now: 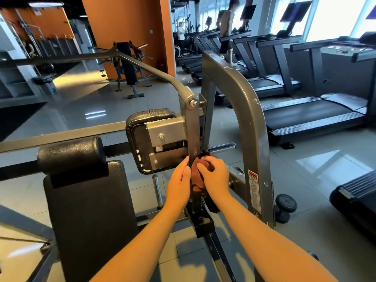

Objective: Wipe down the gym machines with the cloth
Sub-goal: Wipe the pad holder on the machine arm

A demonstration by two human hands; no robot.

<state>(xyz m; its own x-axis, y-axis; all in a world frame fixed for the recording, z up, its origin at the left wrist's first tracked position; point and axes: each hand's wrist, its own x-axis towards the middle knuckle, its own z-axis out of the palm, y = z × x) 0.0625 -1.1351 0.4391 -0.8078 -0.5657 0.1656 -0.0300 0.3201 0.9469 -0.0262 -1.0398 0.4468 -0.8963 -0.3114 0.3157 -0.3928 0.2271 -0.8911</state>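
Observation:
A grey steel weight machine stands in front of me, with a vertical lever arm (192,127) hanging from a pivot and a curved frame post (252,119) to its right. A dark reddish-brown cloth (197,176) is wrapped around the lower part of the lever arm. My right hand (215,178) grips the cloth against the arm, fingers curled over it. My left hand (179,182) lies on the arm's left side with straight fingers touching the cloth's edge. Most of the cloth is hidden between my hands.
A black chest pad (140,139) and a roller pad (71,153) above a black seat (87,216) sit left. A dumbbell (284,206) lies on the tiled floor right. Treadmills (309,112) line the windows, a person walking on one far back (225,31).

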